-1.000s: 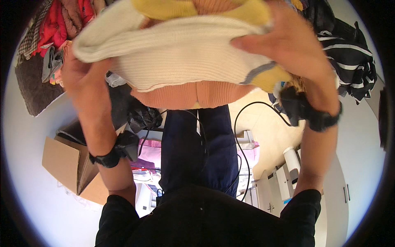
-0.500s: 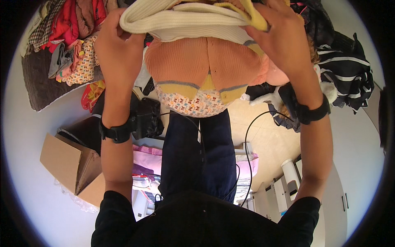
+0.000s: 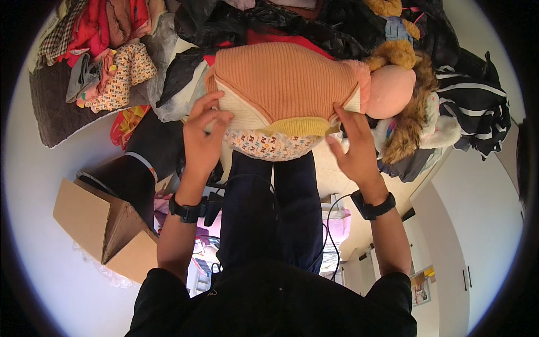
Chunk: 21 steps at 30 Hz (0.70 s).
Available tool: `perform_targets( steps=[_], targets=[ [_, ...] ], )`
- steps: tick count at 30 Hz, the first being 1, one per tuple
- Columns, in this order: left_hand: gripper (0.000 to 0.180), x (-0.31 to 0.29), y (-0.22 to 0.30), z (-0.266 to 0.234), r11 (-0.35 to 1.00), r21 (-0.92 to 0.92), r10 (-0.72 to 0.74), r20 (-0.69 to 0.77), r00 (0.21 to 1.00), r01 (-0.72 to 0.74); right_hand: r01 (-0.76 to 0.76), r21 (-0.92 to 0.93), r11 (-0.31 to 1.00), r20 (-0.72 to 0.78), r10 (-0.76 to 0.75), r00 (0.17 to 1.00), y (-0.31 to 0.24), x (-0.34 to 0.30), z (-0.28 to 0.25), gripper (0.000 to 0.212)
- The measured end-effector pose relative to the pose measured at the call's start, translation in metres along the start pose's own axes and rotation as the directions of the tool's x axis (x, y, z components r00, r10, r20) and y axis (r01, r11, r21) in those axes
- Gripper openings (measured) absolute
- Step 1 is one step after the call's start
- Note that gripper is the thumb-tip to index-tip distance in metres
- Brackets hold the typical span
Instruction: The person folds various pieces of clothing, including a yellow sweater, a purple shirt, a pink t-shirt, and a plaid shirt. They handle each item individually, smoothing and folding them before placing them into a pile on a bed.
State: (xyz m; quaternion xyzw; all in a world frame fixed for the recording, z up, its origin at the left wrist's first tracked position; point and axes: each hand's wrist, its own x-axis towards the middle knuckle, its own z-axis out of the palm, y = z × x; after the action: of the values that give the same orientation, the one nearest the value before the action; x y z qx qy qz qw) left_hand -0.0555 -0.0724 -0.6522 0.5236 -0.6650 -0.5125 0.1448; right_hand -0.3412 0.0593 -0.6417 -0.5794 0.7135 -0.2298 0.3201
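Observation:
A folded stack of garments [image 3: 283, 84] lies on a heap of clothes in front of me. An orange ribbed knit is on top, with cream, yellow and a patterned fabric [image 3: 269, 146] showing along its near edge. My left hand [image 3: 203, 137] rests with spread fingers against the stack's left edge, on the cream layer. My right hand [image 3: 351, 149] touches the near right corner, fingers apart. Each wrist carries a dark band. My dark trousers [image 3: 269, 213] show below.
A cardboard box [image 3: 95, 222] and a black container [image 3: 132, 168] stand at the left. Mixed clothes [image 3: 95, 56] are heaped at the upper left. At the right are a pink round thing [image 3: 390, 90], a fur-trimmed garment [image 3: 412, 121] and a striped garment [image 3: 477, 106]. Cables [image 3: 331, 224] cross the floor.
The stack was held up close to the camera in both hands. It now lies lower on the heap with the orange knit on top, and my fingers have loosened to its edges.

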Motion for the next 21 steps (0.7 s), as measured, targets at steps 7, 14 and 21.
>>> perform_targets(
  steps=[7,14,21],
  targets=[
    [0.060,0.042,0.003,0.028,0.968,-0.112,-0.246,-0.260,0.934,0.224,-0.427,0.191,0.884,-0.040,0.442,0.896,0.052,0.035,0.002,0.034],
    [0.075,0.043,0.002,0.027,0.952,-0.122,-0.304,-0.255,0.918,0.282,-0.719,0.539,0.440,0.360,0.651,0.668,0.075,0.048,0.007,0.061],
    [0.093,0.040,-0.004,0.027,0.812,-0.378,-0.515,-0.102,0.851,0.445,-0.817,0.574,0.065,0.675,0.528,0.516,0.076,0.042,0.010,0.062]
  ],
)
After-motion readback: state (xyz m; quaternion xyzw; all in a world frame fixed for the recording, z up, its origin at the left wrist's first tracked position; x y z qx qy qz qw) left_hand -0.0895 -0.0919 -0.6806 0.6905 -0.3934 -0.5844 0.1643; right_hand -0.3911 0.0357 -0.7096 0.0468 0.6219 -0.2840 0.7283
